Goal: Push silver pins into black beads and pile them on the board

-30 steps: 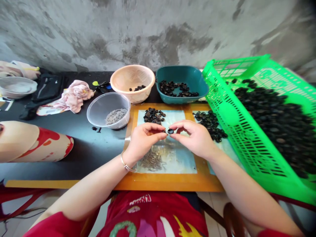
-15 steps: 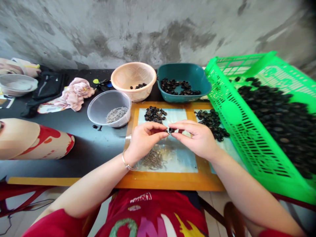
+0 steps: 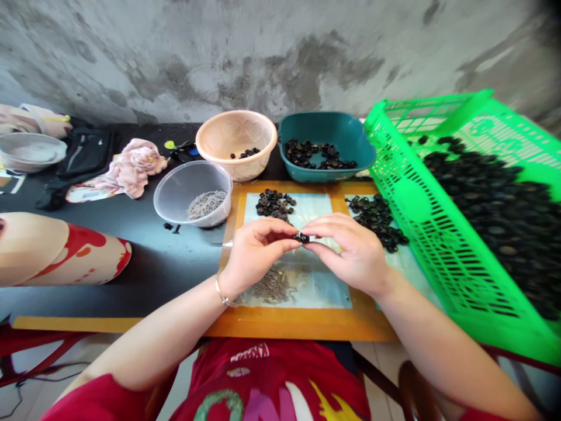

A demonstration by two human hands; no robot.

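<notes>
Over the middle of the work mat, my left hand and my right hand meet fingertip to fingertip. Between them is a small round black part, pinched by the thumb and forefinger of each hand; its detail is too small to make out. Just beyond the left hand lies a pile of small black rings. A heap of thin metal pins sits below the left hand. More black parts are piled behind the right hand.
A tall green crate full of black parts stands close on the right. At the back are a teal basin and a peach bowl. A clear bowl of pins stands left, near a patterned cylinder.
The fingertips of both hands have drawn closer together around the black part. My right hand has shifted slightly, and the piles and bowls stay as they were.
</notes>
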